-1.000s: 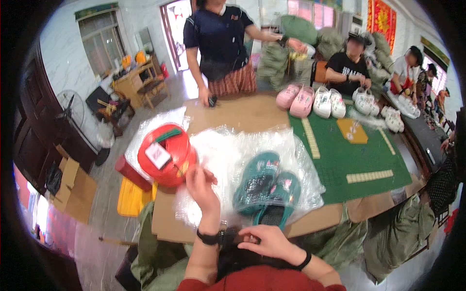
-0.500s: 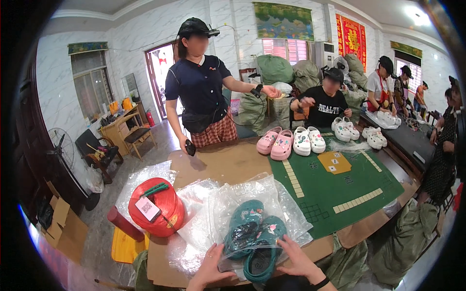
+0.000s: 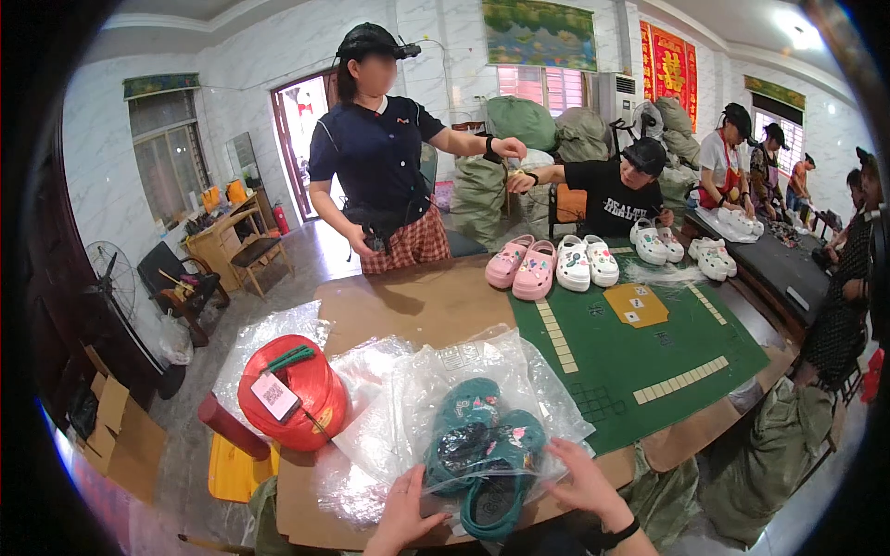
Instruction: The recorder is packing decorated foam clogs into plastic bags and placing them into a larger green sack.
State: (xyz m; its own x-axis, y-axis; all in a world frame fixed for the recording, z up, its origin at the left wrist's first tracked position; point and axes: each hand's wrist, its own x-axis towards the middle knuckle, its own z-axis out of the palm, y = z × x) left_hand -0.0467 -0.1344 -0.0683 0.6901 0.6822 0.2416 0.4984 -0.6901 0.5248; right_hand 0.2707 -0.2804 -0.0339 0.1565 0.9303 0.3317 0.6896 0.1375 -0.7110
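A pair of dark teal clogs [image 3: 515, 443] with colourful charms lies partly inside a clear plastic bag [image 3: 408, 389] on the near table edge. The heel strap of the nearer clog sticks out of the bag's mouth. My left hand [image 3: 405, 511] is at the bag's lower left edge, thumb and fingers apart. On the other side my right hand [image 3: 591, 484], wearing a black wristband, has its fingers spread beside the bag's right edge. Whether either hand pinches the thin film is hard to see.
A red twine roll [image 3: 293, 394] stands left of the bag. Across the green mat [image 3: 640, 371] are pink clogs [image 3: 533, 271] and white clogs [image 3: 588, 264]. A person [image 3: 380, 157] stands across the table; another person [image 3: 616, 199] sits at its far side. Cardboard [image 3: 408, 310] covers the table.
My right hand has shifted right, away from the clogs; my left hand has barely moved. Across the table, the seated person has reached toward the standing person's outstretched hand.
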